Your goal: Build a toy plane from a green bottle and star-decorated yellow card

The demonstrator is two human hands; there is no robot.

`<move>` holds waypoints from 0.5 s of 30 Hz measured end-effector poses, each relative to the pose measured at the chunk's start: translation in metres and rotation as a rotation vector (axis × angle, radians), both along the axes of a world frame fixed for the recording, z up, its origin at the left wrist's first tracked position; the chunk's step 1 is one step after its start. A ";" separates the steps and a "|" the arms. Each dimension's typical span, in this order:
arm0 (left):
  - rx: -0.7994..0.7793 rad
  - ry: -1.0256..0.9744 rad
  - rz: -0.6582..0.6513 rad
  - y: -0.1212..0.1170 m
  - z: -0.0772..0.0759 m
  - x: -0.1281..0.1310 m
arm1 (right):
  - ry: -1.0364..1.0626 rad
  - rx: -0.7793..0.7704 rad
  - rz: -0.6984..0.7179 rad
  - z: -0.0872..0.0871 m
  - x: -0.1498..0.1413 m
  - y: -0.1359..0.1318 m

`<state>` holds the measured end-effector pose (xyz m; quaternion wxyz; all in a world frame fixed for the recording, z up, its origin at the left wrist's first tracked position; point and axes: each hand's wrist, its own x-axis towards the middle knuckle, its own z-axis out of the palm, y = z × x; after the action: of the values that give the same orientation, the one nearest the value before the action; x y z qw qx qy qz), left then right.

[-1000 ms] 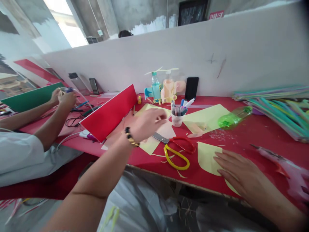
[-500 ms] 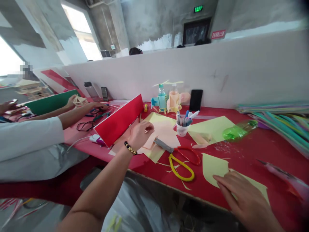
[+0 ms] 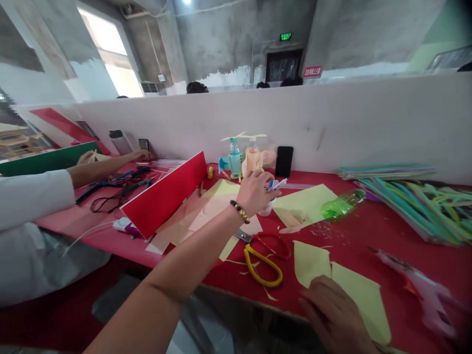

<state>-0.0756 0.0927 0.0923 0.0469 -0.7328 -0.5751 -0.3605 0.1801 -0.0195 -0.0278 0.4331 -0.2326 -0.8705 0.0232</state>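
Left hand (image 3: 254,194) is up at the pen cup (image 3: 264,209), above the red tabletop (image 3: 368,236), with a beaded bracelet (image 3: 240,211) on the wrist. Left fingers (image 3: 266,191) are curled, tips right by the markers (image 3: 277,185). The hand hides most of the cup. Clenched on a marker or just bent? We can't tell.

Right hand (image 3: 332,314) sits low at the tabletop's front edge, released, with fingers (image 3: 309,301) spread at the lower edge of two pale yellow paper cutouts. We see no grasp there. The left cutout (image 3: 310,263) lies just above those fingers. The right cutout (image 3: 363,300) lies up and to the right of them, its long axis running upper left to lower right.

So for the cutouts, the right hand is nearer; for the cup, the left.

Scissors (image 3: 259,265) with red and yellow handles lie between the hands, blades by the left forearm. A co-worker's white sleeve (image 3: 29,201) is far left, apart from our hands.
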 end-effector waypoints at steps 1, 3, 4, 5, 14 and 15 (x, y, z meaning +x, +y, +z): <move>-0.003 0.004 -0.008 0.015 -0.001 0.007 | -0.001 -0.021 0.003 0.000 0.001 -0.001; -0.012 0.006 -0.032 0.036 -0.006 0.017 | -0.011 -0.076 0.007 0.000 0.001 -0.003; -0.013 -0.001 -0.041 0.044 -0.008 0.021 | -0.018 -0.105 0.008 0.000 0.001 -0.005; -0.012 -0.012 -0.046 0.049 -0.009 0.023 | -0.020 -0.130 0.012 0.001 0.001 -0.006; 0.142 -0.586 -0.200 0.004 0.052 0.026 | 0.181 -0.118 -0.091 0.023 0.024 -0.009; 0.111 -0.746 -0.292 -0.011 0.050 0.033 | 0.217 -0.126 -0.172 0.025 0.030 -0.008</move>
<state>-0.0431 0.0818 0.1428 -0.1773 -0.6219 -0.4223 -0.6352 0.2104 -0.0275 -0.0027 0.5095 -0.3294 -0.7922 0.0657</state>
